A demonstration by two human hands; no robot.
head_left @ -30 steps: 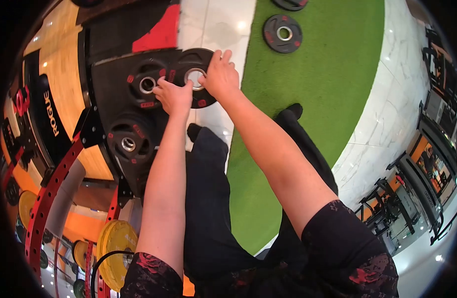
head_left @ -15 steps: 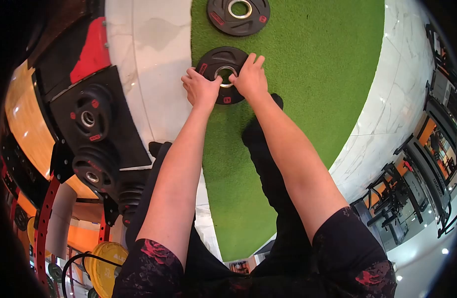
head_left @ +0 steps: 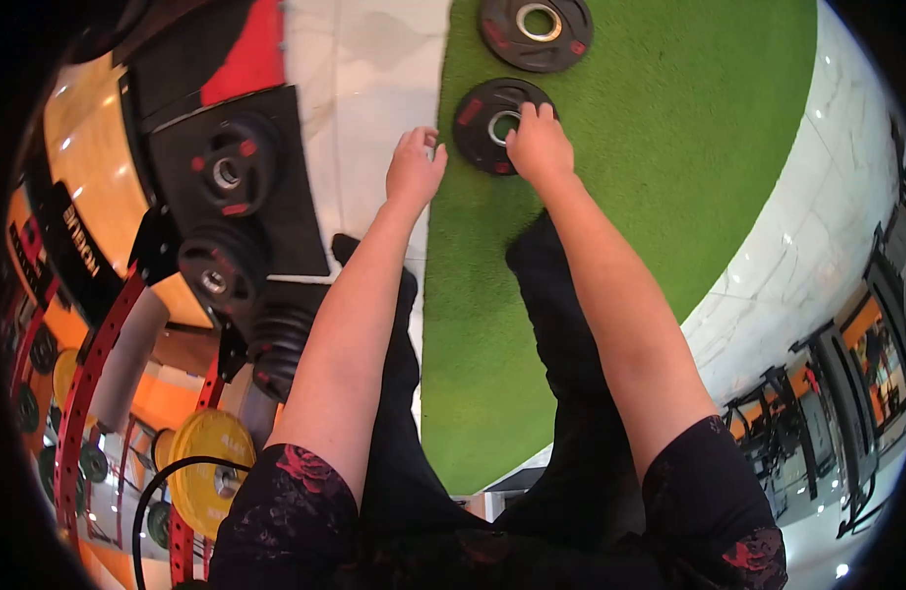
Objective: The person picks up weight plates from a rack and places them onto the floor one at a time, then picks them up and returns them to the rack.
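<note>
A black weight plate point(head_left: 476, 126) with red markings and a metal-ringed centre hole lies flat on the green turf. My right hand point(head_left: 542, 152) is on its right side, fingers bent over the face and thumb by the hole. Just left of that plate, my left hand point(head_left: 416, 172) hovers by the turf's edge, holding nothing, with fingers loosely curved and thumb apart. A second black weight plate point(head_left: 497, 39) lies farther up on the turf, partly cut off by the view's top edge.
On my left, more black weight plates point(head_left: 239, 187) lie on a black mat point(head_left: 294, 216), with others stacked nearby. A red rack upright point(head_left: 91, 403) and a yellow plate point(head_left: 215, 433) stand at lower left. Gym machines point(head_left: 827, 383) line the right, beyond white marble flooring point(head_left: 743, 280).
My left hand has let go of the nearer weight plate and moved left of it. My right hand stays on the plate. The view has shifted, so the plates appear farther right and higher.
</note>
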